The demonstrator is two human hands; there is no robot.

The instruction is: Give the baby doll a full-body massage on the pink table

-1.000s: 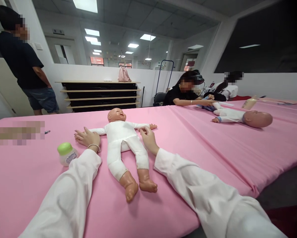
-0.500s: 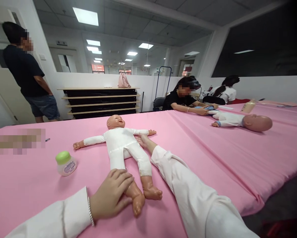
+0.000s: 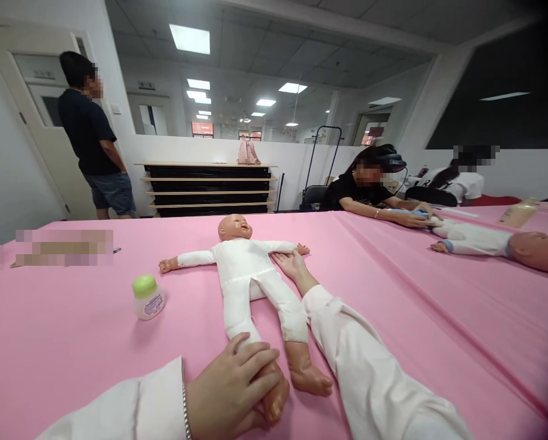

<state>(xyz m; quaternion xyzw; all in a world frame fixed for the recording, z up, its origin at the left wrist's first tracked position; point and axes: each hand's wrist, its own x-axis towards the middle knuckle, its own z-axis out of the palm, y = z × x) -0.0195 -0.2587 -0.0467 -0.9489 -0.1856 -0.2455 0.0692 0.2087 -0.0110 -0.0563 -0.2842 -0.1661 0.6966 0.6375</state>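
A baby doll (image 3: pixel 241 260) with a white cloth body lies face up on the pink-covered table, its arms stretched out and its feet toward me. My left hand (image 3: pixel 237 385) is wrapped over the lower leg on the left, fingers across the top and thumb near the foot. Beside the doll's body, my right hand (image 3: pixel 294 267) lies palm up, with its fingers extended under or against the doll's arm on the right; the exact contact is hard to see. A small jar (image 3: pixel 149 298) with a green lid stands to the left of the doll.
Across the table, a person (image 3: pixel 365 183) in a headset handles another doll (image 3: pixel 479 237) with blue trim. A bottle (image 3: pixel 518 212) stands behind that doll. Another person (image 3: pixel 90 134) stands by the door. Low shelving (image 3: pixel 209 186) lines the back wall.
The view has swung left, so everything sits farther right. My right hand has turned its palm further up beside the doll's arm. My left hand stays on the leg, its fingers slightly more spread.
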